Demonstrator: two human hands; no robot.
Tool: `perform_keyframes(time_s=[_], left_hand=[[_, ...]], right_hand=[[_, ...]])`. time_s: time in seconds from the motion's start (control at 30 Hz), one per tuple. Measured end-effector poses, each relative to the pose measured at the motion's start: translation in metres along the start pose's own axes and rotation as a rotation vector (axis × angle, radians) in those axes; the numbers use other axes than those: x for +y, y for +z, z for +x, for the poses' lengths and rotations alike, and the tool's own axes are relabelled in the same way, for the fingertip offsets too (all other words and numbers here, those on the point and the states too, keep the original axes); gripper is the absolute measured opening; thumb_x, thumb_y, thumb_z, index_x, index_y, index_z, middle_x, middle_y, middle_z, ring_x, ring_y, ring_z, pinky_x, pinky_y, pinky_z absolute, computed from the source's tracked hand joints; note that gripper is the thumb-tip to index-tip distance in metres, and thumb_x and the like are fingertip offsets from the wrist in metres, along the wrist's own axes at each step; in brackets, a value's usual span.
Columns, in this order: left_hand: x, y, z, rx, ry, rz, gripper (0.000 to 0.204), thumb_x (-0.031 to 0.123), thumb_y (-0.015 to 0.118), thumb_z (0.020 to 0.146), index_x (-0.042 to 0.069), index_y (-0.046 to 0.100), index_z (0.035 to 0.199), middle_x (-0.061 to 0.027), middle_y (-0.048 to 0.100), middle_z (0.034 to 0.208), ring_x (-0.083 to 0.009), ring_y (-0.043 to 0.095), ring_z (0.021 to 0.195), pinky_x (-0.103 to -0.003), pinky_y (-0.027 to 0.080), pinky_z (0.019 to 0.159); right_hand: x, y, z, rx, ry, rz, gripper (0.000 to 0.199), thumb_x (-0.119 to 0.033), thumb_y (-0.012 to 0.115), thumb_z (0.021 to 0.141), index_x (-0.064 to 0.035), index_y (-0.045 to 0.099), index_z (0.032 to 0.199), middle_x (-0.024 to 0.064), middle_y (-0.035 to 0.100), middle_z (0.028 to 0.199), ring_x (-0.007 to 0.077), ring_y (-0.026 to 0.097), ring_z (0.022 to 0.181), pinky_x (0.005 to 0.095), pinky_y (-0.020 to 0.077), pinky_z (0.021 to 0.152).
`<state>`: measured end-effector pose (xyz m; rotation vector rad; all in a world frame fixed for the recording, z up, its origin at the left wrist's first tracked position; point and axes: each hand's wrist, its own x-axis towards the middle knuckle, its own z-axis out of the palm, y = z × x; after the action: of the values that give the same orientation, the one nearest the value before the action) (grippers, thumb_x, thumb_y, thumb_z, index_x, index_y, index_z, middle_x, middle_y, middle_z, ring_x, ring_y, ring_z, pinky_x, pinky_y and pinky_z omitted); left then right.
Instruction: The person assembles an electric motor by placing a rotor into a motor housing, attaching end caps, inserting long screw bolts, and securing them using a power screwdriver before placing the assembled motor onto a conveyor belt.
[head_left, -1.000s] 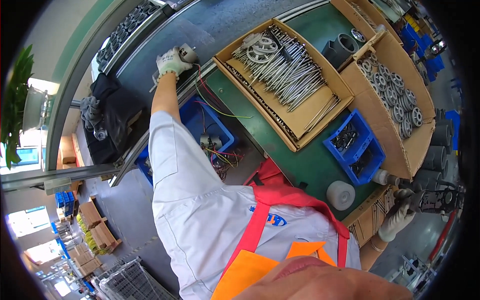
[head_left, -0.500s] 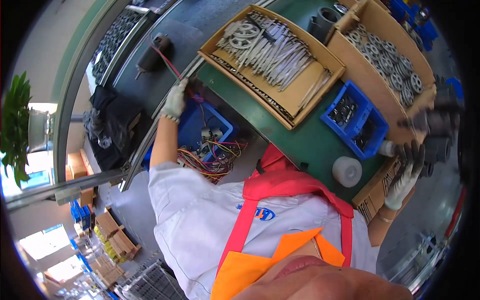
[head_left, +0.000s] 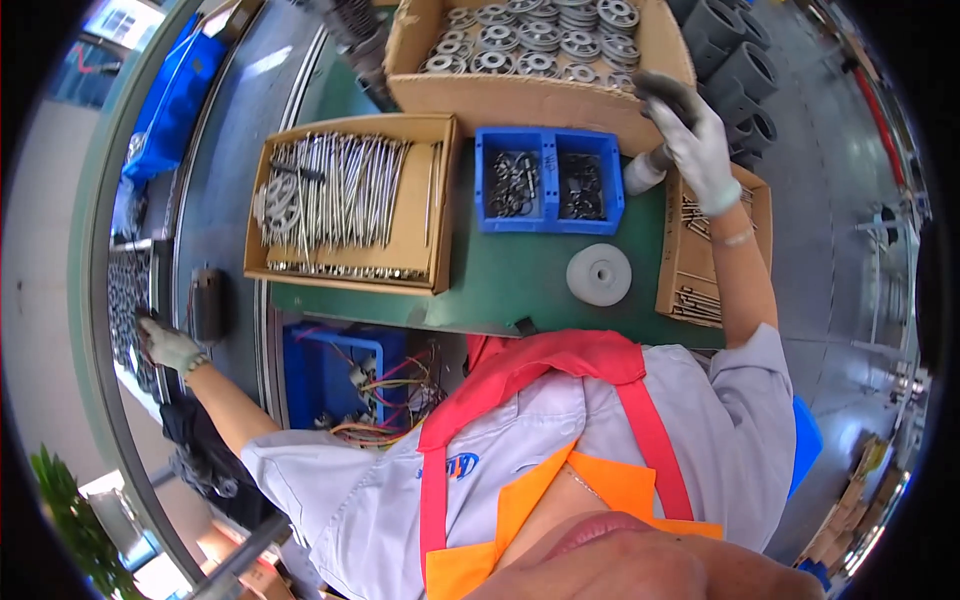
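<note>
My left hand (head_left: pixel 168 345), in a white glove with dark fingertips, reaches out at the far left. Its fingers are apart, next to a rack of small dark parts (head_left: pixel 128 290). Just right of it a dark cylindrical motor (head_left: pixel 207 305) lies on the grey conveyor (head_left: pixel 240 150). My right hand (head_left: pixel 692 145), gloved the same way, is raised at the front right corner of a cardboard box (head_left: pixel 500 95) of spoked metal discs. Its fingers reach out and seem to hold nothing. Beneath the palm stands a pale cylinder (head_left: pixel 643 174).
On the green bench (head_left: pixel 480 290) sit a carton (head_left: pixel 430 215) of long metal rods, a blue two-part bin (head_left: pixel 548 225) of small black parts and a white roll (head_left: pixel 599 275). Another carton (head_left: pixel 680 265) holds screws. Below the bench, a blue crate (head_left: pixel 300 370) contains wired parts. Grey tubes (head_left: pixel 745 75) stand far right.
The view has turned. My left hand has let go of the red wires near the motor and moved left past it. My right hand has risen toward the box of discs.
</note>
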<state>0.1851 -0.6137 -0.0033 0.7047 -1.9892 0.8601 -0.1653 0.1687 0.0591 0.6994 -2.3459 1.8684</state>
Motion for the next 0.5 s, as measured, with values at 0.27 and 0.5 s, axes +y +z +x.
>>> perform_keyframes(time_s=[0.27, 0.5], left_hand=[[0.077, -0.016, -0.183, -0.826, -0.457, -0.548, 0.061, 0.025, 0.074, 0.084, -0.005, 0.051, 0.132, -0.0197, 0.049, 0.139, -0.0279, 0.053, 0.118, -0.042, 0.047, 0.096], [0.134, -0.147, -0.193, -0.544, -0.813, -0.513, 0.049, 0.014, 0.064, 0.092, -0.003, 0.05, 0.135, -0.0203, 0.054, 0.136, -0.029, 0.053, 0.121, -0.038, 0.041, 0.105]], right_hand=[[0.117, -0.022, 0.143, -0.246, 0.14, -0.432, 0.042, -0.035, 0.057, 0.094, -0.0021, 0.063, 0.12, 0.0073, 0.069, 0.101, 0.0143, 0.062, 0.085, 0.0294, 0.0514, 0.076], [0.177, -0.005, 0.186, -1.46, 0.393, -1.341, 0.066, -0.048, 0.051, 0.09, -0.0031, 0.048, 0.138, 0.0182, 0.049, 0.142, 0.0332, 0.049, 0.128, 0.0419, 0.0389, 0.104]])
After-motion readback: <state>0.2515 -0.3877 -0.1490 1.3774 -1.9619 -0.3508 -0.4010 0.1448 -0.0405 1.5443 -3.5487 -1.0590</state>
